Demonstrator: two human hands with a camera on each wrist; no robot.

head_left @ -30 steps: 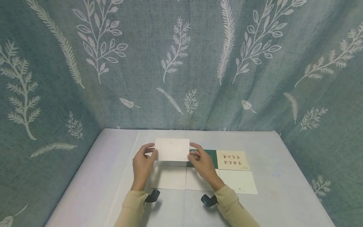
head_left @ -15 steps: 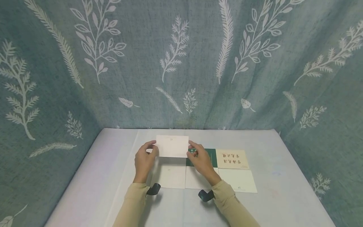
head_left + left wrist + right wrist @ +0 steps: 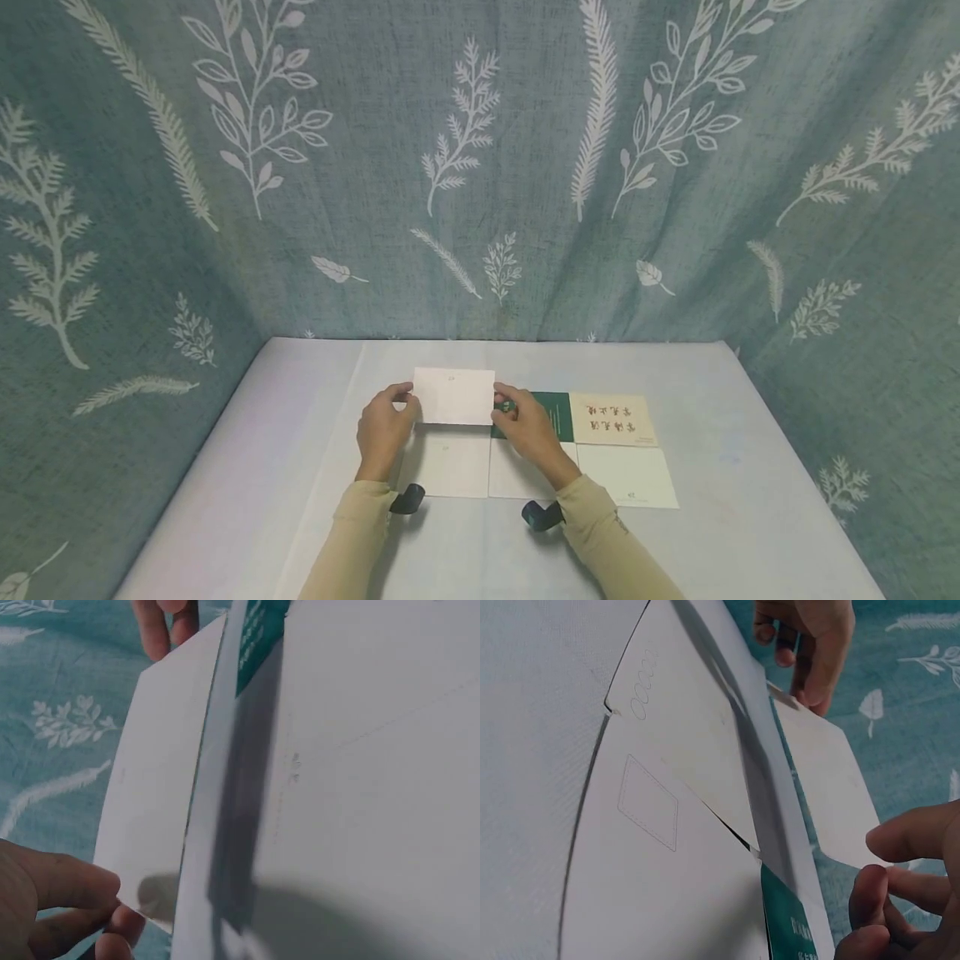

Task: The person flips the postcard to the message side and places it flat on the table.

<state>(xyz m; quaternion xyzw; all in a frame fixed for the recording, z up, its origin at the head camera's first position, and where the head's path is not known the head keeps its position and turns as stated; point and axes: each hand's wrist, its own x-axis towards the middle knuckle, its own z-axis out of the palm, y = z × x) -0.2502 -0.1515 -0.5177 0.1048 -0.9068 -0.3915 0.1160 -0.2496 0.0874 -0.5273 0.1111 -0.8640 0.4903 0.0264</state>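
A white postcard (image 3: 453,397) is held up above the table, with a small mark near its top edge. My left hand (image 3: 384,429) pinches its left side between thumb and fingers. At the opposite side, my right hand (image 3: 531,429) pinches it too. In the left wrist view the postcard (image 3: 154,780) hangs apart from the surface, casting a shadow beneath. Below and to the right lie other postcards: a green one (image 3: 561,417) partly behind my right hand, a cream one (image 3: 613,419) with brown characters, and a front row of white ones (image 3: 628,475).
The postcards lie edge to edge on a white-covered table (image 3: 225,517). A blue-green curtain (image 3: 375,167) with white leaf patterns stands behind and at both sides. A dark curved device (image 3: 408,499) sits at my left wrist, and a similar device (image 3: 542,516) at my right.
Both hands keep hold of the postcard. It rose slightly, then came down a little, and now looks somewhat smaller in the head view. The postcards on the table stay put.
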